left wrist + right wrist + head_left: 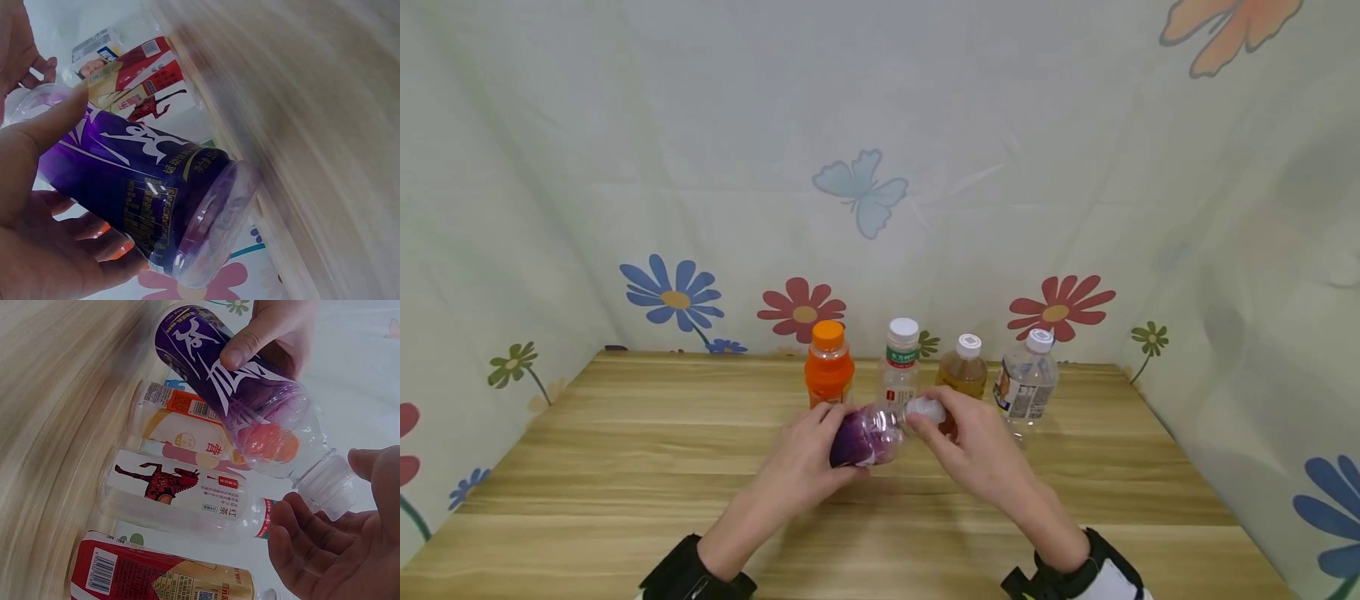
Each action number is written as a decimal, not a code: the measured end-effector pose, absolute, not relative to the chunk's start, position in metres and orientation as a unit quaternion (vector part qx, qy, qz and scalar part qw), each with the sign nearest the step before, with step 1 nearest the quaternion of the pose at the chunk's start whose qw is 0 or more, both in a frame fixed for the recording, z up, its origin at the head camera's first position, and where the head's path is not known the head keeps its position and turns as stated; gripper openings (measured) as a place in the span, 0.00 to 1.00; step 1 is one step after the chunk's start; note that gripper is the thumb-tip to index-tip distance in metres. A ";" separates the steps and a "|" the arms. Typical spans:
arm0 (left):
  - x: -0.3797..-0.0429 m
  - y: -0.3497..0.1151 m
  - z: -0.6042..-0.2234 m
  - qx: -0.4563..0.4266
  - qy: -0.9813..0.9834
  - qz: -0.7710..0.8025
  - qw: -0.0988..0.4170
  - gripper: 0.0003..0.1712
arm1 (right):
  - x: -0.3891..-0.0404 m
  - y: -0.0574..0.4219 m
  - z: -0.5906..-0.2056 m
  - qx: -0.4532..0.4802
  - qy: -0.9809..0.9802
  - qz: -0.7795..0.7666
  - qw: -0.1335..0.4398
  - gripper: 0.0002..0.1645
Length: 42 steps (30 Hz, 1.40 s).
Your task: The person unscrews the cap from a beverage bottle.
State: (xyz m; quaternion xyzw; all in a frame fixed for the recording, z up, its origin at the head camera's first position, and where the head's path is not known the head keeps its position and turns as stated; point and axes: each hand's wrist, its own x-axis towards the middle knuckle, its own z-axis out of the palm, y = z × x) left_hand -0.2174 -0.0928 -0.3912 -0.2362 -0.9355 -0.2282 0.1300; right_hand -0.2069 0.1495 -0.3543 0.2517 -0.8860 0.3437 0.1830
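Note:
A clear plastic bottle with a purple label (859,437) is held tilted on its side above the table. My left hand (801,458) grips it around the label, thumb on one side and fingers on the other. Its clear base (219,222) points left in the head view. On the neck sits a whitish translucent cap (328,487), and my right hand (983,450) pinches this cap between thumb and fingers. In the right wrist view the bottle (231,381) looks see-through near the shoulder, with orange showing behind it.
Behind the hands stand an orange bottle (829,367), a white-capped bottle with a green neck band (902,357), an amber-looking bottle (962,372) and a clear labelled bottle (1026,387). The wood-grain table (625,483) meets a flower-print cloth (737,208) at back and sides.

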 end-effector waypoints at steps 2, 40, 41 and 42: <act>-0.218 -0.093 -0.391 -0.244 -0.933 -0.227 0.134 0.45 | -0.207 0.149 -0.355 0.243 -0.891 0.340 0.178 0.19; -0.220 -0.091 -0.394 -0.264 -0.921 -0.219 0.185 0.41 | -0.223 0.144 -0.369 0.198 -0.886 0.340 0.246 0.16; -0.221 -0.091 -0.394 -0.267 -0.919 -0.224 0.182 0.40 | -0.223 0.145 -0.370 0.202 -0.882 0.345 0.251 0.15; -0.221 -0.091 -0.395 -0.270 -0.918 -0.227 0.180 0.40 | -0.224 0.145 -0.371 0.207 -0.877 0.350 0.256 0.14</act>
